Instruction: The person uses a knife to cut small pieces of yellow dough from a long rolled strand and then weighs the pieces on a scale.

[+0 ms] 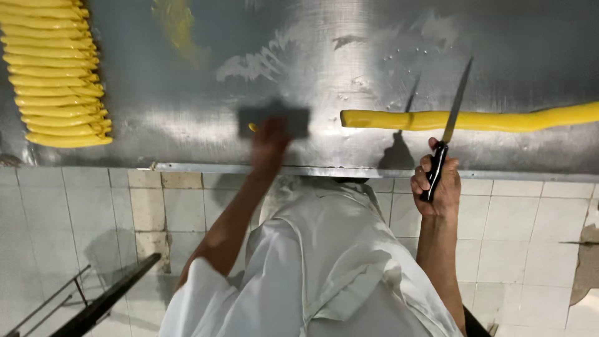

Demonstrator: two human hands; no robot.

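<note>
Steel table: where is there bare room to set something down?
The steel table is bare between the stacked yellow dough sticks and the left hand, and behind the long yellow dough rope. It is crowded near the black-handled knife in the right hand.

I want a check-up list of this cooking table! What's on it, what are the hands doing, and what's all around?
Surface: steel table, shiny, with pale smears and a yellowish stain at the top.
Job's things: long yellow dough rope lying across the right side; knife with a black handle, blade raised over the rope.
Clutter: stack of cut yellow strips at the far left; a small yellow bit by the left hand.
Grips: right hand closed on the knife handle; left hand on a dark flat thing, blurred.
Cables: nothing seen.
Surroundings: white tiled floor, dark metal frame lower left, white garment.
</note>
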